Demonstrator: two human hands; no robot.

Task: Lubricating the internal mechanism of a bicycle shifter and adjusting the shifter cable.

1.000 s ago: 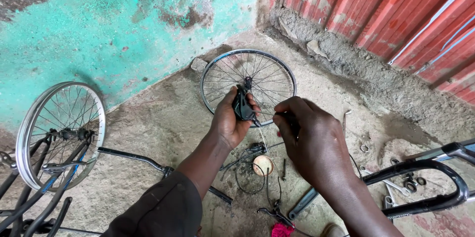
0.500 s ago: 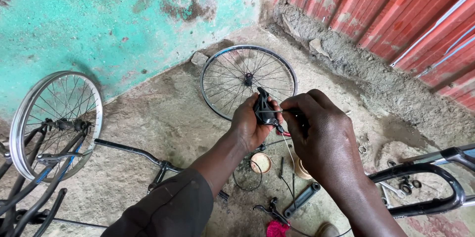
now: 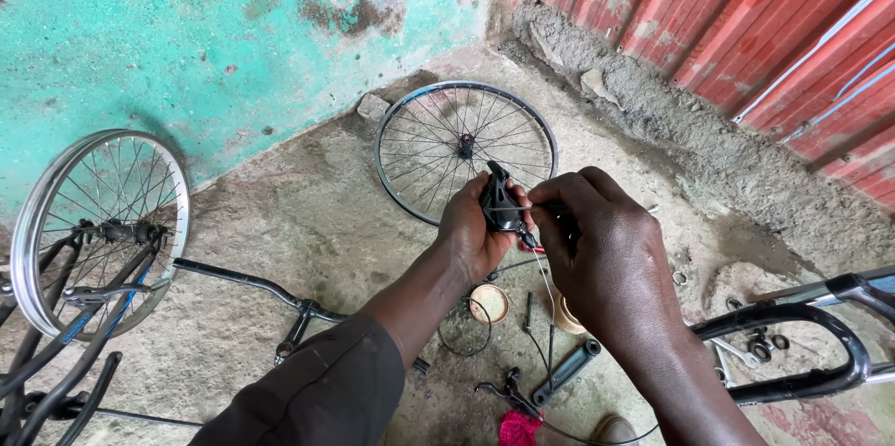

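My left hand (image 3: 475, 227) grips a small black bicycle lever part (image 3: 497, 199), held upright in front of me. My right hand (image 3: 606, 264) pinches a thin cable (image 3: 543, 271) at that part's right side; the cable hangs down from it toward the ground. Both hands are close together, above the concrete floor. Below them lie a small round tin (image 3: 488, 302), a black crank arm (image 3: 566, 371) and other small black parts.
A bare spoked wheel (image 3: 464, 150) lies flat on the floor beyond my hands. At left an upside-down bicycle frame with a wheel (image 3: 98, 227) stands by the teal wall. A black fork or frame piece (image 3: 797, 348) lies at right, near red corrugated sheets (image 3: 746, 27).
My hands have risen and come together; the right hand, apart from the black part a second ago, now pinches the cable at it. The view has shifted slightly.
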